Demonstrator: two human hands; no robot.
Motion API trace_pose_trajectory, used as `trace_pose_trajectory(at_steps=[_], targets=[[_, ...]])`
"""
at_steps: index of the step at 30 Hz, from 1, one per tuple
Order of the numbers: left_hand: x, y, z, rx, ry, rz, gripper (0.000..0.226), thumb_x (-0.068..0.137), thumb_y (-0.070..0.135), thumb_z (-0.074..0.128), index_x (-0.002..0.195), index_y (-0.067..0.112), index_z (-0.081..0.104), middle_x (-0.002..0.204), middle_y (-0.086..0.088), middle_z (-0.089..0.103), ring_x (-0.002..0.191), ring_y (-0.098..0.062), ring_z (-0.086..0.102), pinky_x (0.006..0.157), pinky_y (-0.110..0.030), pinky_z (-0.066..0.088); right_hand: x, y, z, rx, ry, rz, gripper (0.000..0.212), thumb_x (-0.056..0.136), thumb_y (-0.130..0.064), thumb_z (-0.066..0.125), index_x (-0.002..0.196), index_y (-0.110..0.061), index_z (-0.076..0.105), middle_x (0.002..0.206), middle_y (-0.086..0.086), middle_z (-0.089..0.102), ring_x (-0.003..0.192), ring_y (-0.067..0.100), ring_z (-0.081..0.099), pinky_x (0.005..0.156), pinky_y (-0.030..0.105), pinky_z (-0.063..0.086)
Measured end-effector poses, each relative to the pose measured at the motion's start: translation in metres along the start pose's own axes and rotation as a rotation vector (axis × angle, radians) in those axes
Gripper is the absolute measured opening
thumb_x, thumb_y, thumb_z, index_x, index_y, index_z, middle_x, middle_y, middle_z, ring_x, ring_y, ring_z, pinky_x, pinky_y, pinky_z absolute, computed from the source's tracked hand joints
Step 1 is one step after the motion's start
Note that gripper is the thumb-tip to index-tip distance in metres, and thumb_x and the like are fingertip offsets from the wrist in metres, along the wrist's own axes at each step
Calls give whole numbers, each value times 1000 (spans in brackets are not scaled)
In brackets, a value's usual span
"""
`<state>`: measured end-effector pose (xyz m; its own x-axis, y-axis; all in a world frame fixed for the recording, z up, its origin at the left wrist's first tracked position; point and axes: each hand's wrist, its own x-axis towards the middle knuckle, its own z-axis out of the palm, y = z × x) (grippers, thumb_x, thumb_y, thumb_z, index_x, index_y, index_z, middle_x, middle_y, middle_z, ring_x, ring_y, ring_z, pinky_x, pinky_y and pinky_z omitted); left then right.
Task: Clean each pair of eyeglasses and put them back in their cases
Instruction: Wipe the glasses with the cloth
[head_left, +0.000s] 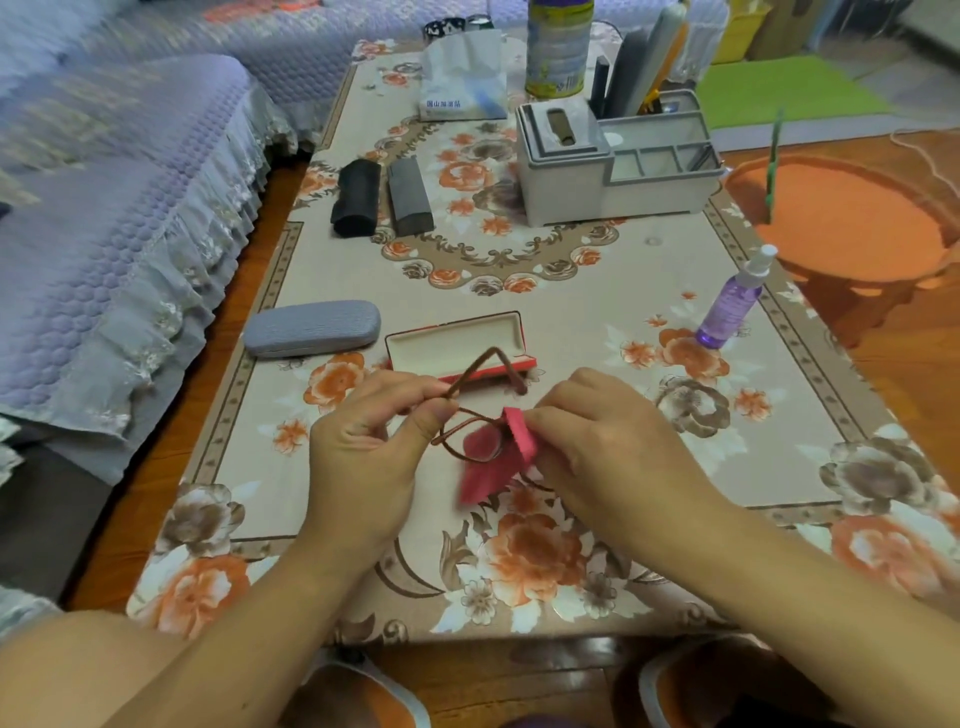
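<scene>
My left hand (374, 441) pinches a pair of brown-framed eyeglasses (467, 410) at the hinge, held above the table with the temples pointing away from me. My right hand (597, 436) pinches a red cleaning cloth (498, 462) round one lens. Just beyond the hands an open red case (457, 343) with a cream lining lies on the floral tablecloth. A closed grey case (311, 328) lies to its left. Farther back lie a black case (356, 196) and a dark grey case (409, 195), both closed.
A purple spray bottle (732, 304) stands at the table's right edge. A grey desk organiser (613, 161), a tall can (558, 47) and a tissue pack (462, 78) crowd the far end. A purple-covered sofa (119, 208) runs along the left; an orange round stool (852, 218) stands right.
</scene>
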<state>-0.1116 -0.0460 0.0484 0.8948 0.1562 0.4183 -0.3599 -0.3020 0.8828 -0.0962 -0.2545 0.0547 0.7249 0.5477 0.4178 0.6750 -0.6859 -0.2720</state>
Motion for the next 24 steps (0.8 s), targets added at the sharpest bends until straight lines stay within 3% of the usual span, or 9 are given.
trace_pose_trajectory(at_steps=[2,4,7,9,11,15,19,21,24], targets=[[-1,-1,-2,6,5,9,14,84,19,72,95,27,73,92,8,72,92,-3,65,85,-14,48,3,1,-4,-14,56,7,6,90,-15,69,89,-10,71,82,0,62,76,22,51,68,35,46],[3,-9,-8,-6,33,-6,11,88,23,77,98,27,76,95,1,73,89,-13,66,82,-26,51,5,6,-12,66,158,87,11,91,-18,65,90,-9,70,79,-1,59,75,18,49,69,28,41],[12,-16,-19,-75,156,-60,10,89,30,77,98,29,77,95,-5,73,78,-20,65,74,-37,54,4,23,-23,195,277,202,5,86,-13,66,86,-11,70,75,-4,57,72,11,46,68,20,39],[18,-16,-26,-21,222,-2,10,91,21,72,100,25,74,96,-3,73,86,-15,69,83,-31,56,2,32,-25,254,247,207,4,85,-9,70,83,-12,71,73,-4,61,69,13,52,67,26,43],[25,-15,-35,69,245,103,10,95,16,69,103,21,73,98,-2,72,94,-19,69,90,-34,55,-1,34,-21,307,185,169,5,87,-7,74,86,-12,75,75,-2,66,71,17,60,66,34,46],[36,-15,-51,175,275,286,13,99,7,65,109,13,70,107,-1,71,99,-20,70,93,-36,53,0,34,-17,245,71,94,22,88,-11,55,93,-14,75,83,-7,67,78,15,59,71,26,46],[32,-16,-57,261,234,367,12,100,3,63,110,5,70,107,-11,71,98,-34,70,94,-47,54,7,46,-29,189,-28,280,35,83,-2,65,109,-25,62,76,-22,59,70,2,59,62,27,45],[29,-17,-56,288,188,385,11,98,1,64,107,1,71,104,-10,72,97,-32,70,92,-45,54,8,51,-37,220,-23,354,39,82,2,63,106,-28,57,73,-23,63,70,-5,60,59,26,45],[29,-18,-51,270,116,353,11,94,0,68,103,3,73,101,-8,72,96,-30,70,91,-39,54,11,56,-46,209,43,403,36,82,6,55,98,-24,66,84,-13,69,77,4,63,70,32,53]])
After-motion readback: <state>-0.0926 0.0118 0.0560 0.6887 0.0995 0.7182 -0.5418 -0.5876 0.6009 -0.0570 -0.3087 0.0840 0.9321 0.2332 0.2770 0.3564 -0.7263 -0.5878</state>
